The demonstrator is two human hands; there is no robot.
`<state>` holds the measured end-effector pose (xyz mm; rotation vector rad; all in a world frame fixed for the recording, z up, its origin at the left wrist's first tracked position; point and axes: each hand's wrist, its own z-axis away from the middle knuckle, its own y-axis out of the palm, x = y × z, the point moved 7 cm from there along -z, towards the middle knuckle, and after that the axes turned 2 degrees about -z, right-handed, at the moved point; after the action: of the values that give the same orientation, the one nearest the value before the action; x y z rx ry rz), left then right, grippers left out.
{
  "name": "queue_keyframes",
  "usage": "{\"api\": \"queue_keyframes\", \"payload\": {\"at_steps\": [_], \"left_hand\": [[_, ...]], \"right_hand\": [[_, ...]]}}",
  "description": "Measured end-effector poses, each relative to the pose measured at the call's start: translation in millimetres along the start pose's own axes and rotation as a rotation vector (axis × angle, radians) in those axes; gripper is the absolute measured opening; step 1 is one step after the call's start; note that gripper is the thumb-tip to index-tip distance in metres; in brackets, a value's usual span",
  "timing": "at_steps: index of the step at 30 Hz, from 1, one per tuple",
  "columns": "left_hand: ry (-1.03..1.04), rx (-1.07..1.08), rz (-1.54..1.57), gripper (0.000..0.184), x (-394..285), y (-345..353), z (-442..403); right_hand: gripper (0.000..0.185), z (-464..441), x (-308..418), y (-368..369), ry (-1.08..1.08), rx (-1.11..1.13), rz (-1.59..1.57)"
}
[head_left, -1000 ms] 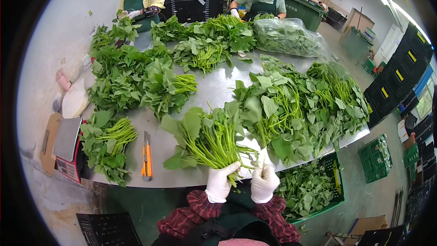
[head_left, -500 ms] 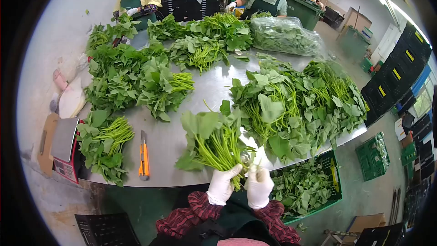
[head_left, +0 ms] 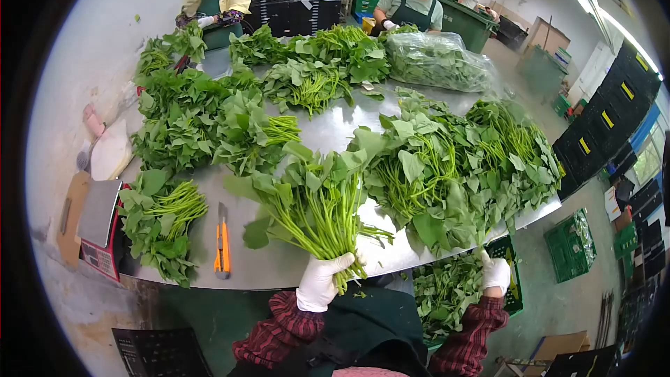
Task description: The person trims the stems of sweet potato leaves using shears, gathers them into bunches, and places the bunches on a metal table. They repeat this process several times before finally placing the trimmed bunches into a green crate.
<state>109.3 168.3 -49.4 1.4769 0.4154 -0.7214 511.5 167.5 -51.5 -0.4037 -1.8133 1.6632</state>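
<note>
White-gloved, my left hand (head_left: pixel 318 283) is wrapped round the stems of a leafy green bunch (head_left: pixel 324 209), whose leaves fan out over the table's front edge. My right hand (head_left: pixel 496 272), also gloved, is out to the right over a green crate of leaves (head_left: pixel 447 293); its fingertips reach the table edge by the leaf pile, and what they hold, if anything, is too small to tell. A large heap of leafy stems (head_left: pixel 433 167) lies on the metal table (head_left: pixel 244 265) above it. An orange cutter (head_left: pixel 222 248) rests left of the held bunch.
A small bunch (head_left: pixel 164 220) lies beside a red scale (head_left: pixel 101 237) at the left. More greens (head_left: pixel 181 119) and a plastic-wrapped bundle (head_left: pixel 440 63) are farther back. Two co-workers (head_left: pixel 216 0) (head_left: pixel 412 3) stand across the table. Another green crate (head_left: pixel 571 244) sits on the floor.
My right hand has left the stem ends and moved right, over the crate. My left hand, still round the bunch, has shifted slightly left, and the bunch is spread wider.
</note>
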Motion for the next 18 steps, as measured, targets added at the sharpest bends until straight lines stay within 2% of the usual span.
{"api": "queue_keyframes", "payload": {"at_steps": [1,3,4,5,6,7,8,9,10,11,12,14,16,18], "left_hand": [[-0.027,0.019,0.013,0.025,3,2,-1],[-0.061,0.049,0.031,0.026,11,8,-4],[-0.103,0.052,0.026,0.028,17,10,-3],[-0.145,0.056,0.017,0.03,22,12,-2],[-0.166,0.087,-0.001,0.034,27,15,-1],[-0.17,0.092,-0.007,0.034,29,17,0],[-0.189,0.122,-0.028,0.035,33,20,2],[-0.205,0.151,-0.049,0.037,36,24,4],[-0.222,0.129,-0.076,0.038,36,26,7],[-0.217,0.127,-0.081,0.038,38,23,7],[-0.201,0.124,-0.083,0.038,39,19,6],[-0.174,0.136,-0.089,0.038,32,18,5],[-0.152,0.098,-0.123,0.038,34,9,5],[-0.129,0.064,-0.156,0.038,32,7,5]], "right_hand": [[0.052,4,-5,-8,-0.041,-0.054,0.088],[0.051,14,16,-12,-0.182,-0.076,-0.029],[0.044,35,49,-21,-0.253,-0.032,-0.132],[0.033,60,85,-24,-0.638,-0.146,-0.33],[0.027,81,114,-23,-0.315,0.282,-0.828],[0.034,97,139,-12,-0.386,0.503,-1.01],[0.037,113,158,0,-0.299,0.679,-1.167],[0.04,125,181,7,-0.498,0.78,-1.156],[0.036,137,191,20,-0.422,0.914,-1.228],[0.023,146,202,27,-0.474,0.931,-1.26],[0.018,150,201,30,-0.415,0.941,-1.263],[0.019,158,200,30,-0.364,0.96,-1.263],[0.029,161,197,24,-0.605,0.681,-0.923],[0.03,163,193,18,-0.591,0.751,-0.869]]}}
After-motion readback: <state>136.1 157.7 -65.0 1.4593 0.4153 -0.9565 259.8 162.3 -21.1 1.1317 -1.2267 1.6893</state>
